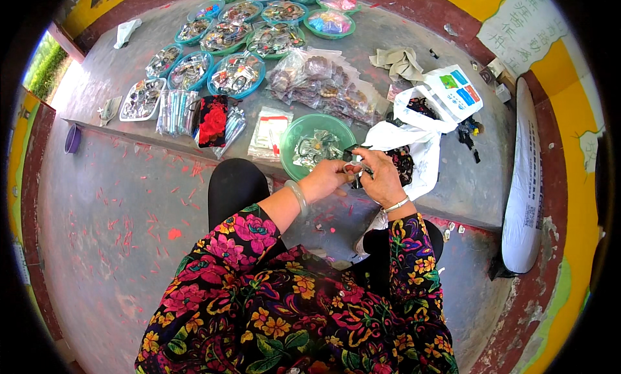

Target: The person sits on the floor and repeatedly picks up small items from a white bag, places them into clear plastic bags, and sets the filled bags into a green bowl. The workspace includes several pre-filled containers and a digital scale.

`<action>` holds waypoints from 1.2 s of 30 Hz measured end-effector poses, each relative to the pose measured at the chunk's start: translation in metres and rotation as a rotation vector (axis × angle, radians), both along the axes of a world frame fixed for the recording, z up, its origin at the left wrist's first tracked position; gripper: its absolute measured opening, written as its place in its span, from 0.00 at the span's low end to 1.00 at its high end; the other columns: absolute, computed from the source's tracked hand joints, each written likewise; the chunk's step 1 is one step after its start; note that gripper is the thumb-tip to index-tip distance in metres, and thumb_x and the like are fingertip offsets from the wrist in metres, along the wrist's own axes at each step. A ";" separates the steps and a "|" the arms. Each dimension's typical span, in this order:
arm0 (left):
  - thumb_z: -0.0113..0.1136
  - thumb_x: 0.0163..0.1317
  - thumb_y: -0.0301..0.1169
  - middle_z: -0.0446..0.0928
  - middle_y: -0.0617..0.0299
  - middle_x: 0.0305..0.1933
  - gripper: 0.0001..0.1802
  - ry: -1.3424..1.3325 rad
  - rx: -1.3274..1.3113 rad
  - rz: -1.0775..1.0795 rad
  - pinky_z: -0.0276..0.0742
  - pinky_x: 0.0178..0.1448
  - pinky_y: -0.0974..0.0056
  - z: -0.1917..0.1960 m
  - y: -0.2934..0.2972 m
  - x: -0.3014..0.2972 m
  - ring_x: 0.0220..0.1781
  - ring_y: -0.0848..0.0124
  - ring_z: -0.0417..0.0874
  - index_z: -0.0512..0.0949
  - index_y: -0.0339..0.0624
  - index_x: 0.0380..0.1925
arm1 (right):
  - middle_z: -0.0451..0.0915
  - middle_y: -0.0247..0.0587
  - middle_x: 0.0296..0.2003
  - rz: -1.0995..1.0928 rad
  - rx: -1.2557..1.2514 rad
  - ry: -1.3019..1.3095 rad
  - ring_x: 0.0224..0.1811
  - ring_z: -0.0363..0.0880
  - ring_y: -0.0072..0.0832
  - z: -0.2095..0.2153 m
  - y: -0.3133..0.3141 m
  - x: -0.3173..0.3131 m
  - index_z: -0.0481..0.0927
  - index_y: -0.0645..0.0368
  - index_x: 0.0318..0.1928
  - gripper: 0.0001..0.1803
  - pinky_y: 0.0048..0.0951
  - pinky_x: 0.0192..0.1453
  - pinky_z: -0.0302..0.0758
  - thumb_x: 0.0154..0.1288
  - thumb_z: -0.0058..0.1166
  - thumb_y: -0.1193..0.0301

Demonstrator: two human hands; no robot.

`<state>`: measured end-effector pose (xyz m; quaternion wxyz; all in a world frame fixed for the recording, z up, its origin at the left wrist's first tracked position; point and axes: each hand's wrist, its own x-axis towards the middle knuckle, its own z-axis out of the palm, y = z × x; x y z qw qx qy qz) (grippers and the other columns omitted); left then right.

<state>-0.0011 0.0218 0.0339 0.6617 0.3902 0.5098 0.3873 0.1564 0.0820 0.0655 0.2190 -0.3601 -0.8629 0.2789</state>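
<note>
Working at the centre of the frame, the left hand (pixel 326 178) and the right hand (pixel 381 176) meet fingertip to fingertip, both closed in a pinch on one small dark item (pixel 355 169) — too small to identify — held just below and right of the green bowl (pixel 292 136). The left wrist carries a pale bangle (pixel 298 197); the right wrist carries a thin bracelet (pixel 396 205). The bowl stands on the grey ledge (pixel 472 186) and holds clear packets. A white bag (pixel 424 131) lies just right of the hands, its mouth open on dark pieces. Toward the upper left, teal trays (pixel 236 74) of packeted trinkets lie in rows; a red-flowered pouch (pixel 212 120) lies left of the bowl. A heap of clear bags (pixel 323 83) fills the upper centre — a crumpled cloth (pixel 399 62) lies to its right.
</note>
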 end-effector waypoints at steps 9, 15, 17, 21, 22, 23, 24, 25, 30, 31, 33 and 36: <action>0.52 0.60 0.30 0.75 0.65 0.39 0.12 -0.029 0.020 -0.025 0.79 0.39 0.70 -0.003 0.000 0.001 0.39 0.77 0.76 0.75 0.36 0.41 | 0.75 0.48 0.39 -0.015 -0.125 0.052 0.44 0.73 0.41 0.003 -0.002 -0.001 0.72 0.54 0.49 0.25 0.36 0.51 0.67 0.44 0.48 0.76; 0.52 0.59 0.29 0.75 0.66 0.38 0.11 -0.047 0.013 -0.028 0.79 0.36 0.70 -0.005 0.001 0.001 0.36 0.78 0.76 0.75 0.37 0.41 | 0.75 0.50 0.43 0.035 -0.102 -0.028 0.45 0.73 0.44 0.003 -0.001 -0.001 0.70 0.55 0.51 0.28 0.36 0.49 0.69 0.43 0.49 0.76; 0.52 0.59 0.29 0.76 0.65 0.36 0.12 0.025 0.030 -0.043 0.78 0.33 0.71 -0.004 0.000 0.001 0.34 0.78 0.76 0.75 0.37 0.41 | 0.75 0.51 0.43 0.095 -0.150 -0.015 0.45 0.74 0.45 0.004 -0.001 -0.002 0.69 0.55 0.53 0.30 0.36 0.49 0.70 0.42 0.49 0.76; 0.53 0.58 0.29 0.76 0.64 0.33 0.13 0.180 0.096 -0.085 0.75 0.26 0.71 -0.007 0.000 0.000 0.28 0.79 0.75 0.74 0.37 0.43 | 0.75 0.48 0.46 0.150 -0.284 -0.028 0.45 0.76 0.36 0.000 0.001 -0.001 0.66 0.55 0.57 0.35 0.28 0.50 0.70 0.40 0.50 0.79; 0.53 0.58 0.29 0.76 0.63 0.32 0.14 0.190 0.100 -0.089 0.74 0.26 0.72 -0.008 0.000 0.001 0.27 0.79 0.75 0.74 0.38 0.44 | 0.75 0.47 0.47 0.178 -0.339 -0.029 0.48 0.75 0.34 0.002 0.001 -0.001 0.64 0.53 0.59 0.38 0.27 0.51 0.69 0.40 0.52 0.80; 0.53 0.58 0.29 0.76 0.63 0.32 0.14 0.199 0.104 -0.092 0.73 0.25 0.72 -0.008 -0.001 0.001 0.26 0.79 0.74 0.74 0.38 0.44 | 0.75 0.47 0.47 0.168 -0.367 -0.052 0.48 0.75 0.33 0.002 0.001 -0.001 0.63 0.53 0.60 0.39 0.26 0.51 0.70 0.40 0.52 0.80; 0.54 0.58 0.29 0.76 0.63 0.31 0.15 0.209 0.107 -0.098 0.72 0.24 0.72 -0.008 -0.001 0.002 0.25 0.79 0.74 0.74 0.38 0.45 | 0.75 0.47 0.47 0.156 -0.396 -0.074 0.47 0.75 0.33 0.001 0.001 0.000 0.63 0.52 0.60 0.39 0.26 0.51 0.70 0.40 0.53 0.79; 0.53 0.58 0.29 0.76 0.63 0.31 0.15 0.231 0.113 -0.112 0.72 0.24 0.72 -0.007 0.000 0.002 0.24 0.79 0.74 0.73 0.39 0.46 | 0.75 0.47 0.48 0.144 -0.424 -0.095 0.47 0.76 0.32 -0.001 0.001 0.000 0.62 0.52 0.61 0.40 0.26 0.50 0.70 0.40 0.54 0.79; 0.53 0.58 0.29 0.75 0.64 0.32 0.16 0.238 0.051 -0.124 0.72 0.26 0.73 -0.002 -0.001 0.001 0.28 0.79 0.74 0.73 0.40 0.47 | 0.77 0.52 0.38 0.119 -0.370 0.034 0.41 0.76 0.44 -0.019 -0.002 -0.002 0.64 0.48 0.59 0.37 0.34 0.44 0.71 0.42 0.54 0.76; 0.53 0.58 0.30 0.75 0.65 0.34 0.16 0.139 0.011 -0.092 0.73 0.26 0.73 -0.002 0.000 0.001 0.30 0.79 0.74 0.73 0.40 0.47 | 0.77 0.52 0.38 0.103 -0.339 0.039 0.40 0.77 0.43 -0.021 -0.002 -0.002 0.64 0.49 0.58 0.36 0.33 0.44 0.72 0.42 0.54 0.76; 0.54 0.58 0.31 0.75 0.65 0.36 0.16 -0.058 -0.072 -0.026 0.73 0.28 0.73 -0.005 0.000 0.000 0.34 0.80 0.74 0.73 0.41 0.47 | 0.77 0.53 0.38 0.072 -0.281 0.051 0.40 0.77 0.42 -0.022 -0.001 -0.004 0.66 0.50 0.57 0.34 0.33 0.43 0.72 0.44 0.53 0.76; 0.55 0.58 0.32 0.74 0.66 0.39 0.16 -0.238 -0.038 -0.046 0.74 0.31 0.72 -0.003 0.000 -0.005 0.37 0.80 0.73 0.73 0.41 0.46 | 0.77 0.51 0.37 0.020 -0.228 0.124 0.38 0.78 0.38 -0.015 0.001 -0.002 0.66 0.53 0.57 0.32 0.30 0.42 0.72 0.45 0.53 0.76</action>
